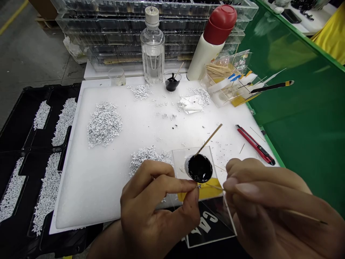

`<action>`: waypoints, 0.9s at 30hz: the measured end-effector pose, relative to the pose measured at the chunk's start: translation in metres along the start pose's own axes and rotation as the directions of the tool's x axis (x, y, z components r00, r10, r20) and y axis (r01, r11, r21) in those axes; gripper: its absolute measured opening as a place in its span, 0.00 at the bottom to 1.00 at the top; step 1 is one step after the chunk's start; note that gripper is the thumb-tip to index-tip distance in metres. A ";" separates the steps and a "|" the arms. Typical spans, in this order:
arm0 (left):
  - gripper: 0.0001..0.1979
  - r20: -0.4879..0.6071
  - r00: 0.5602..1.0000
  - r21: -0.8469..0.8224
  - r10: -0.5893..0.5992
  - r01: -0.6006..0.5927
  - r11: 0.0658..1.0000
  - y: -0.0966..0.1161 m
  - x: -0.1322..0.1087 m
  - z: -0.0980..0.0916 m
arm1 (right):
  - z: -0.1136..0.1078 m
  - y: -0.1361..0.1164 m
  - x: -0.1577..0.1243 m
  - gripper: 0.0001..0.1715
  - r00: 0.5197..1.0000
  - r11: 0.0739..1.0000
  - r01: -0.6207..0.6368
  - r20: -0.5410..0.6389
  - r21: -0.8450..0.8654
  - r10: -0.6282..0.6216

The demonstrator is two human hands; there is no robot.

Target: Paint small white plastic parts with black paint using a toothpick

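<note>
My left hand (159, 201) pinches a tiny white piece (199, 186) between thumb and forefinger. My right hand (266, 201) grips a thin wooden stick (304, 216), and its tip reaches that piece. Just behind the fingers, a small round cup of black paint (199, 168) sits on a clear plastic sheet (181, 158) with yellow tape (210, 190). A wooden stick (209, 139) leans out of the cup. Both hands hover above the sheet's near part. Heaps of small white pieces (104, 124) lie on a white foam board (88, 190).
A red utility knife (254, 144) lies at right, near a box of toothpicks (219, 71). A water bottle (152, 46), white bottle with red cap (211, 41) and black-filled cup (172, 81) stand behind. Black trays (47, 183) of white pieces lie left; stacked clear trays (151, 32) stand beyond.
</note>
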State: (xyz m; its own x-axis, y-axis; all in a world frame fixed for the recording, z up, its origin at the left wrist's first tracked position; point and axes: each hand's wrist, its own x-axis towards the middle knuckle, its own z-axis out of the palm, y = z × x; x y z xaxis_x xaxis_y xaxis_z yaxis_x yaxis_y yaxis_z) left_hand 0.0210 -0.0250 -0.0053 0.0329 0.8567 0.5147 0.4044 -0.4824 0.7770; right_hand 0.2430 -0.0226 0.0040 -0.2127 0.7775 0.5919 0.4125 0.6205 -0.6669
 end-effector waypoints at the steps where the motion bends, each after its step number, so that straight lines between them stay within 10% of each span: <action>1: 0.15 0.003 1.000 0.010 0.006 -0.006 1.000 0.000 0.000 -0.001 | -0.001 0.000 0.002 0.19 1.000 1.000 0.000 0.012 -0.020 0.001; 27: 0.16 -0.037 0.999 -0.016 -0.013 0.012 1.000 -0.001 -0.002 0.002 | 0.002 -0.006 0.016 0.16 0.998 0.998 0.053 -0.018 0.025 -0.052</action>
State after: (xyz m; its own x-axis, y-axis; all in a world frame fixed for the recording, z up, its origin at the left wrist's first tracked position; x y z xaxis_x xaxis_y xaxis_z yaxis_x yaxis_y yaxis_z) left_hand 0.0228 -0.0263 -0.0080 -0.0058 0.8556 0.5176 0.3901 -0.4747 0.7890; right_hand 0.2353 -0.0139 0.0170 -0.2182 0.7419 0.6340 0.3788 0.6631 -0.6456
